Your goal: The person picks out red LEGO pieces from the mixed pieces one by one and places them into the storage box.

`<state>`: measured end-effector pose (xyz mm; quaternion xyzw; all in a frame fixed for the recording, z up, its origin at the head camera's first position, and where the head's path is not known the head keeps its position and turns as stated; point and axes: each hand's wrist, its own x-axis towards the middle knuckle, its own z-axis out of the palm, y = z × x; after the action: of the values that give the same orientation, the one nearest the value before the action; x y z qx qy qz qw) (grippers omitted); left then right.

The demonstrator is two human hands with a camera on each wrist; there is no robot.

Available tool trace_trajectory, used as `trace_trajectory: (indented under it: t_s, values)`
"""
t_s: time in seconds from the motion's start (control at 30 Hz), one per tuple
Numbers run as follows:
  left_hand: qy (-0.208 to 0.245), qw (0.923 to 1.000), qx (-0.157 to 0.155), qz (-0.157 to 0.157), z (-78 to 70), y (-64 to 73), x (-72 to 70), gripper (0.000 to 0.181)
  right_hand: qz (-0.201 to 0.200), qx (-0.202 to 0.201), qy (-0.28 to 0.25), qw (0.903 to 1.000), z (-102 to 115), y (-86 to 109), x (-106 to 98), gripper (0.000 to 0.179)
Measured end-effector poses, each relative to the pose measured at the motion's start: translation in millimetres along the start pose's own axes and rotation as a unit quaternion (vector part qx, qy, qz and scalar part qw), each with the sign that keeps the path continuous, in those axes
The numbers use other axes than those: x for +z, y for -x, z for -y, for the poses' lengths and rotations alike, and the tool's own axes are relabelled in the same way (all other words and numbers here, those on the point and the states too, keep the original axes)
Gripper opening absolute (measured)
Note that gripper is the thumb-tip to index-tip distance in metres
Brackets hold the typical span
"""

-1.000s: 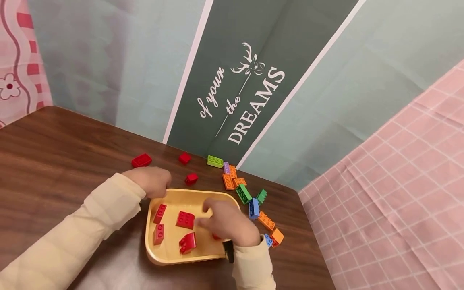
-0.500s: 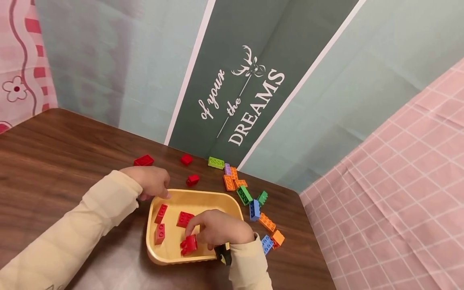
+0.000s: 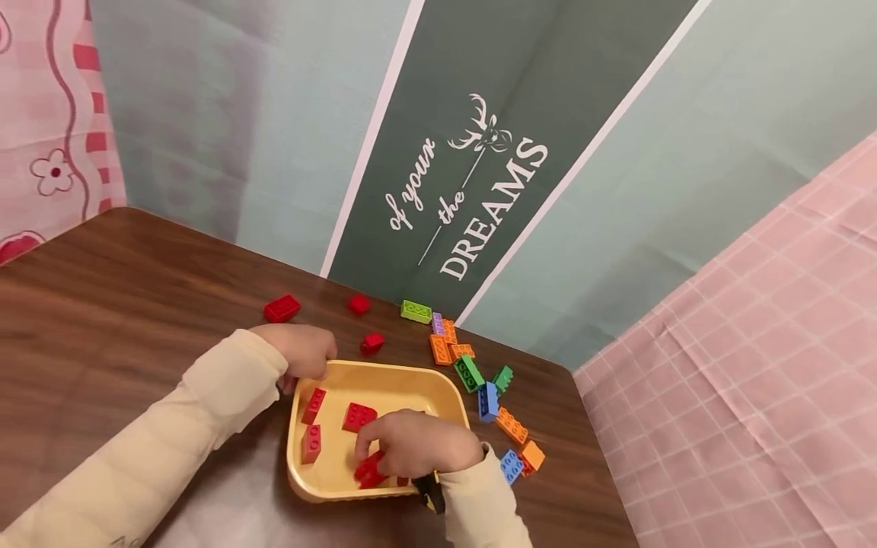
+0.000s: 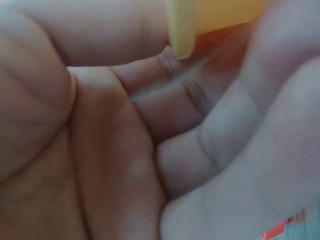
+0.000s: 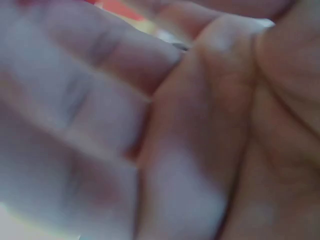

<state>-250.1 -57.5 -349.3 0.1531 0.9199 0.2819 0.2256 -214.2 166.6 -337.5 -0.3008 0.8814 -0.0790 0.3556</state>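
Observation:
In the head view, my left hand (image 3: 304, 352) grips the far left corner of a yellow tray (image 3: 411, 388). The left wrist view shows the tray's rim (image 4: 182, 30) between thumb and curled fingers. My right hand (image 3: 421, 441) is inside the tray near its front wall, pinching a red building block (image 3: 370, 470) between thumb and fingers. Part of that block is hidden beneath the fingers. Another red block (image 3: 359, 416) lies just beyond them, studs up. Two narrow red blocks, one farther back (image 3: 314, 406) and one nearer (image 3: 311, 444), lie along the left wall.
Behind the tray on the wooden table (image 3: 157, 266) lie three loose red blocks, one (image 3: 282, 308) farthest left. A row of lime, purple, orange, green and blue blocks (image 3: 488, 401) curves round the tray's right side. Fabric backdrops (image 3: 288, 152) stand along the table's edges.
My right hand has come down from the tray's middle to the red block near the front, and that block has turned. My left hand stays at the tray's corner. The head view has shifted slightly.

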Motion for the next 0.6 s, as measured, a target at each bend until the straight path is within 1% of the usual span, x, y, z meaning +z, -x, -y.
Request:
trace_trajectory:
  t_s: [0.03,0.1,0.17,0.2,0.27,0.33,0.47,0.53,0.6]
  values:
    - [0.001,1.0000,0.003,0.001,-1.3,-2.6,0.5,0.011,0.000,0.009,-0.012,0.9999,-3.1,1.2,-1.4,0.027]
    - [0.006,1.0000,0.006,0.003,-3.8,-6.8,1.7,0.010,0.005,0.029,-0.064,0.9975,-12.2,2.9,-5.2,0.029]
    - [0.009,0.9999,0.008,0.006,-4.7,-10.0,2.8,0.009,0.009,0.042,-0.133,0.9902,-23.5,3.2,-9.1,0.029]
    - [0.011,0.9999,0.009,0.008,-4.6,-11.0,3.0,0.009,0.011,0.047,-0.158,0.9863,-28.6,2.4,-10.8,0.027]
    - [0.013,0.9998,0.009,0.010,-3.1,-11.7,3.2,0.009,0.017,0.047,-0.180,0.9824,-36.0,-1.3,-13.4,0.024]
    - [0.015,0.9998,0.005,0.010,-0.1,-11.8,3.3,0.008,0.025,0.050,-0.174,0.9831,-38.8,-6.3,-14.0,0.021]
    - [0.021,0.9997,-0.002,0.011,6.1,-11.0,3.5,0.007,0.031,0.073,-0.128,0.9886,-33.4,-15.3,-13.5,0.019]
    - [0.025,0.9996,-0.002,0.012,8.7,-10.7,3.1,0.007,0.020,0.080,-0.109,0.9906,-30.1,-18.3,-16.0,0.019]
    - [0.022,0.9997,-0.002,0.011,11.8,-10.3,1.7,0.008,-0.007,0.076,-0.106,0.9915,-27.8,-21.0,-22.8,0.016]
